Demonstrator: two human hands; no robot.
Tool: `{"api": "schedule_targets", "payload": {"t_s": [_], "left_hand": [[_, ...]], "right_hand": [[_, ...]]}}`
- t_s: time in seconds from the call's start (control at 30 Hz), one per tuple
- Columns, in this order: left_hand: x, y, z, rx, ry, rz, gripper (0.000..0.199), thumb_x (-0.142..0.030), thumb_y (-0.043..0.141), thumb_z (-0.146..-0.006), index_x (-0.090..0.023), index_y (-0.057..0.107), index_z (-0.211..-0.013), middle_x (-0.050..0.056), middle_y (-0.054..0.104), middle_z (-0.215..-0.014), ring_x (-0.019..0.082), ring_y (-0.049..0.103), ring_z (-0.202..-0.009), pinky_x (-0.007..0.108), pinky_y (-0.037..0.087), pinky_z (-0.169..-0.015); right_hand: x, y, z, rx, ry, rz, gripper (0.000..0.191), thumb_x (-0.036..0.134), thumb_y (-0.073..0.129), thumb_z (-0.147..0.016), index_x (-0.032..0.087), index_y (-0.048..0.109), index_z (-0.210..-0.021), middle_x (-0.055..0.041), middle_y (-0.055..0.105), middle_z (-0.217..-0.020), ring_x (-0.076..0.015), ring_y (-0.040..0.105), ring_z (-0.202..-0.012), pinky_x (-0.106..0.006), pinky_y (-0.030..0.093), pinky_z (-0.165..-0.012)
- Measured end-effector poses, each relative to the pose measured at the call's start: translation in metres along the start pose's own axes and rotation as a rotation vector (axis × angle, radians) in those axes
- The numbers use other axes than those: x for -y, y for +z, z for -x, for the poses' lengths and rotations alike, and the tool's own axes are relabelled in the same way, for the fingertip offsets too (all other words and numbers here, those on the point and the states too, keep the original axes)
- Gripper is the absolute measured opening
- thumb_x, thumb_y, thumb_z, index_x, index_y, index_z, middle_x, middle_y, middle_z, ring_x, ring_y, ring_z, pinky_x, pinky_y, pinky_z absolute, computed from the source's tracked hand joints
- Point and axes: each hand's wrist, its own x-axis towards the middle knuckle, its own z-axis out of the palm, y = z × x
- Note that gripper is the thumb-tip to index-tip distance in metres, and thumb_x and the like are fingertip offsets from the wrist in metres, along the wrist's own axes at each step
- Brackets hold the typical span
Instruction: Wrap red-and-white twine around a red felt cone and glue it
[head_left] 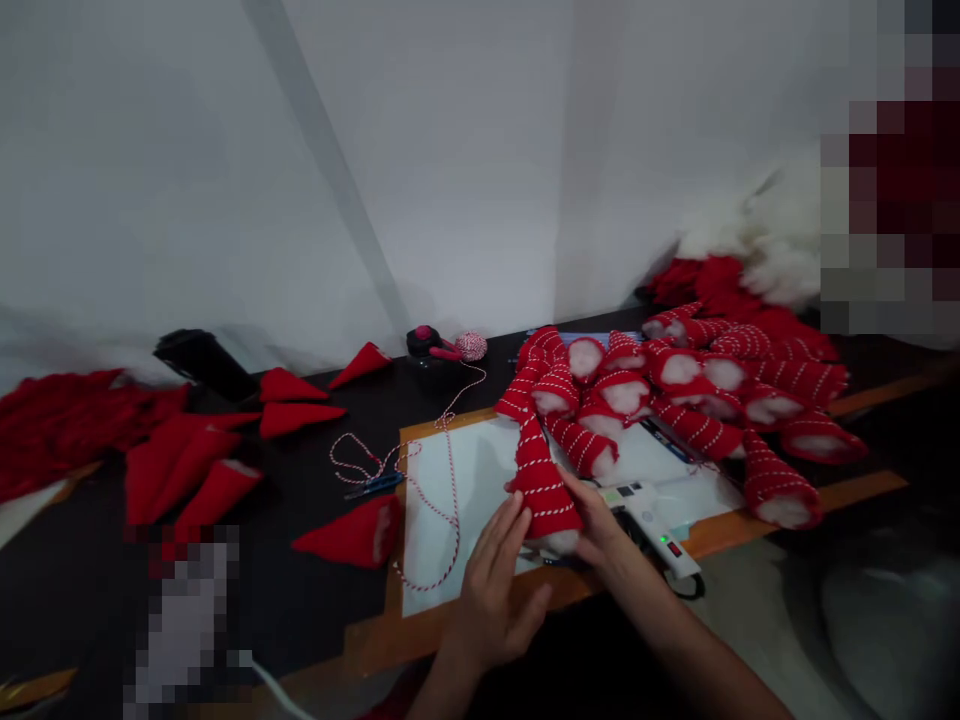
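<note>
Between my hands a red fabric cone (547, 490), stuffed with white filling and wound with a spiral of red-and-white string, points away from me. My right hand (596, 522) grips its right side near the stuffed base, with part of the fingers hidden behind the cloth. Against the left side rest the stretched fingers of my left hand (496, 580), the thumb held apart. Beneath them a white sheet (480, 470) lies taped to the dark table. Red-and-white string (454, 500) trails loosely over the sheet's left part.
A pile of string-wound cones (675, 370) covers the right. Plain red cones (352, 535) lie left, near small blue-handled snips (375, 486). A ball of string (471, 346) sits beside a black bottle (431, 360). A white power strip (656, 530) lies right of my hands.
</note>
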Motion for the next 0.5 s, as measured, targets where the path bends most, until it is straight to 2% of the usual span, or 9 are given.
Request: {"api": "schedule_targets", "payload": {"t_s": [0.13,0.27,0.37,0.5], "left_hand": [[-0.001,0.003,0.004,0.067,-0.014,-0.083,0.066,-0.023,0.052,-0.090,-0.012,0.027,-0.150,0.018,0.030,-0.155,0.030,0.032,-0.143,0.046,0.040,-0.112],[0.000,0.003,0.007,0.047,-0.024,-0.083,0.066,-0.019,0.051,-0.090,-0.014,0.024,-0.151,0.018,0.031,-0.155,0.028,0.035,-0.142,0.044,0.045,-0.108],[0.010,0.002,0.015,-0.039,-0.061,-0.114,0.065,-0.013,0.050,-0.090,-0.019,0.026,-0.150,0.015,0.035,-0.154,0.027,0.041,-0.139,0.042,0.050,-0.103],[0.040,-0.002,0.029,-0.136,-0.101,-0.181,0.060,-0.017,0.053,-0.088,-0.026,0.037,-0.146,0.011,0.048,-0.146,0.027,0.054,-0.128,0.040,0.057,-0.095]], "right_hand": [[-0.002,0.003,0.000,0.027,0.023,-0.024,0.054,0.061,0.068,-0.076,0.017,0.067,-0.108,-0.0105,0.074,-0.098,-0.0284,0.064,-0.111,-0.044,0.050,-0.096],[0.007,0.002,0.008,-0.125,-0.119,0.003,0.051,0.055,0.071,-0.076,0.018,0.066,-0.110,-0.0092,0.074,-0.098,-0.0279,0.066,-0.106,-0.043,0.053,-0.091],[0.041,-0.007,0.029,-0.275,-0.285,0.055,0.051,0.059,0.069,-0.077,0.020,0.066,-0.109,-0.0076,0.074,-0.095,-0.0271,0.069,-0.098,-0.042,0.055,-0.088],[0.122,-0.031,0.071,-0.519,-0.681,0.298,0.052,0.067,0.063,-0.077,0.022,0.067,-0.101,-0.0069,0.073,-0.086,-0.0264,0.070,-0.086,-0.041,0.058,-0.077]]}}
